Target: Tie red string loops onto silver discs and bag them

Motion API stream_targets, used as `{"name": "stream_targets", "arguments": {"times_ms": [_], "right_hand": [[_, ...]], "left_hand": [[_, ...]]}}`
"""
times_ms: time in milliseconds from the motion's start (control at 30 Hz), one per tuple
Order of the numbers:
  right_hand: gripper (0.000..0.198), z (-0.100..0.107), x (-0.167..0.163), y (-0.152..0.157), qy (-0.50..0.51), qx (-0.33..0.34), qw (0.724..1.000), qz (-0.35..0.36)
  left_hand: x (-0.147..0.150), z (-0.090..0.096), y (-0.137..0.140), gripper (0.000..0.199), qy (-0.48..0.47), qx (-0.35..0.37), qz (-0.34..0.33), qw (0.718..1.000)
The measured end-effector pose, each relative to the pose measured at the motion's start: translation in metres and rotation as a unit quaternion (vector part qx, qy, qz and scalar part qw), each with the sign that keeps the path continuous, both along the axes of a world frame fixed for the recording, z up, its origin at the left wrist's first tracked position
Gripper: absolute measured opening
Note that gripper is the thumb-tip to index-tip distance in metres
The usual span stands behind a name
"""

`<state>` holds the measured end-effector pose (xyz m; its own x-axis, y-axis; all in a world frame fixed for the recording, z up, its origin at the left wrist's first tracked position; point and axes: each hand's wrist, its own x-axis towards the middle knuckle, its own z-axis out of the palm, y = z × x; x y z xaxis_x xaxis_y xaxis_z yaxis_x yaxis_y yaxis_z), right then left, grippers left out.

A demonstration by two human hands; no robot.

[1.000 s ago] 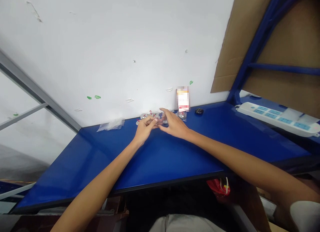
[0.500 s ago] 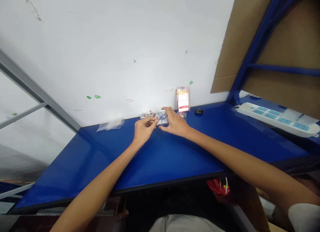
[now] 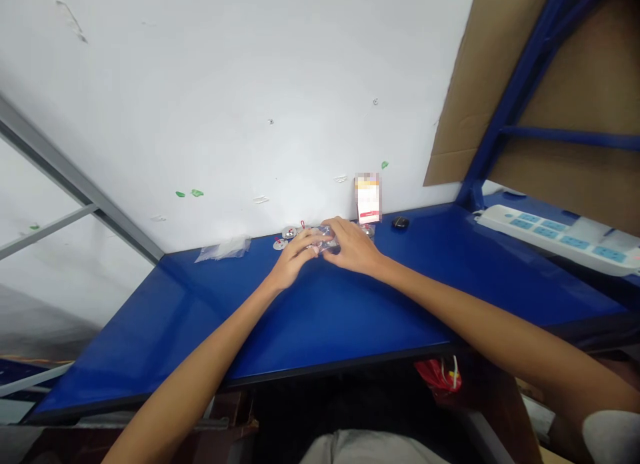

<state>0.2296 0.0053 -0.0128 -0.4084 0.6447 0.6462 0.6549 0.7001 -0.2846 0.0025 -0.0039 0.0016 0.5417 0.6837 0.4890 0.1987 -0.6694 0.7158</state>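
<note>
Near the back of the blue table [image 3: 200,317], both my hands are on a small clear plastic bag [image 3: 326,237]. My left hand [image 3: 296,254] holds the bag's left side between thumb and fingers. Around its right side curls my right hand [image 3: 353,246], thumb below and fingers above. What lies inside the bag is mostly hidden by my fingers. Just left of and behind my left hand lie several round silvery discs [image 3: 289,232] with red loops. Another shiny round piece [image 3: 368,231] shows behind my right hand.
A phone with a lit screen [image 3: 369,201] leans on the white wall [image 3: 300,84]. Right of it lies a small black object [image 3: 400,223]. Flat clear plastic bags [image 3: 223,249] lie at the back left, and a white power strip [image 3: 555,241] at the right.
My left hand has moved from a pinch at the bag's left edge to a longer hold over it. Both hands are closer together, and more discs show on the left.
</note>
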Motion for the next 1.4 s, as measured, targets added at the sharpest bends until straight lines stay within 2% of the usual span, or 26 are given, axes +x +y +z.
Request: {"name": "stream_targets", "arguments": {"times_ms": [67,100,233,267,400,567,700,767,933,1067,1133,1300,1400], "right_hand": [[0.054,0.0,0.0,0.0,0.003,0.0,1.0,0.019],[0.054,0.0,0.0,0.0,0.007,-0.006,1.0,0.029],[0.046,0.0,-0.001,-0.001,0.032,-0.043,0.997,0.054],[0.044,0.001,-0.001,-0.001,0.039,-0.053,0.996,0.058],[0.04,0.002,0.0,-0.002,0.06,-0.094,0.991,0.075],[0.04,0.003,0.002,-0.002,0.071,-0.106,0.988,0.087],[0.037,0.002,0.002,0.0,0.076,-0.116,0.985,0.101],[0.036,0.002,0.003,0.001,0.082,-0.125,0.983,0.11],[0.038,-0.001,0.005,0.005,0.095,-0.132,0.98,0.112],[0.038,-0.003,0.006,0.007,0.09,-0.134,0.981,0.106],[0.038,-0.005,0.006,0.008,0.086,-0.134,0.982,0.101],[0.041,-0.005,0.006,0.006,0.077,-0.138,0.982,0.103],[0.043,-0.004,0.006,0.004,0.066,-0.144,0.981,0.11]], "left_hand": [[-0.003,0.0,0.0,0.037,0.035,0.01,-0.014,0.999],[-0.004,0.001,-0.001,0.038,0.06,0.034,0.001,0.998],[-0.004,0.005,-0.005,0.033,0.135,0.15,0.13,0.971],[-0.004,0.006,-0.006,0.032,0.133,0.151,0.134,0.97],[-0.005,0.008,-0.003,0.029,0.101,0.098,0.075,0.987],[-0.008,0.009,0.0,0.03,0.098,0.055,0.104,0.988],[-0.006,0.013,-0.004,0.03,0.057,-0.015,0.059,0.997],[-0.005,0.012,-0.004,0.03,0.054,-0.01,0.058,0.997],[-0.009,0.006,0.004,0.026,0.059,0.066,0.126,0.988],[-0.014,0.005,0.008,0.026,0.051,0.08,0.146,0.985],[-0.015,0.008,0.007,0.027,0.044,0.069,0.134,0.988],[-0.012,0.015,0.002,0.035,0.085,0.003,0.025,0.996],[-0.01,0.013,0.001,0.036,0.093,-0.021,-0.004,0.995]]}}
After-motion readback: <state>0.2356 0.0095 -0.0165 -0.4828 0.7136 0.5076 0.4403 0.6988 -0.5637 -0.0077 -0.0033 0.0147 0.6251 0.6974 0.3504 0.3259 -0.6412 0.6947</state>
